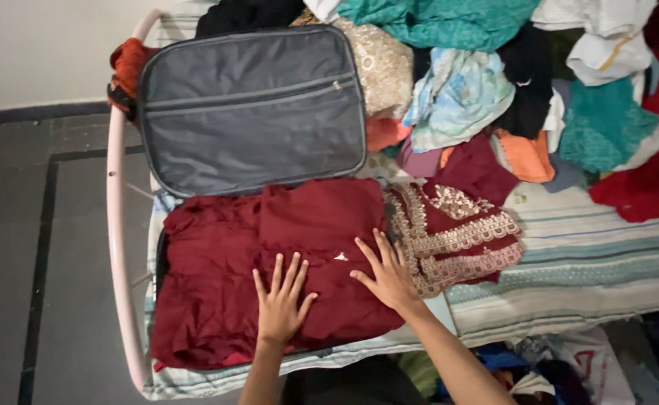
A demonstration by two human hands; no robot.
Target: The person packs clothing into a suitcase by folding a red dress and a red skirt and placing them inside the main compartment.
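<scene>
A dark red garment (254, 255) lies folded in the lower half of an open grey suitcase, whose lid (251, 109) stands open behind it. My left hand (281, 300) presses flat on the garment near its front, fingers spread. My right hand (386, 274) lies flat with spread fingers at the garment's right edge, touching a maroon cloth with gold embroidery (453, 232) beside it. Neither hand holds anything.
The suitcase rests on a cot with a striped sheet (592, 262) and a pale pink metal frame (116, 247). A heap of mixed clothes (494, 82) in teal, white, orange and red covers the back right. Grey tiled floor (37, 247) lies to the left.
</scene>
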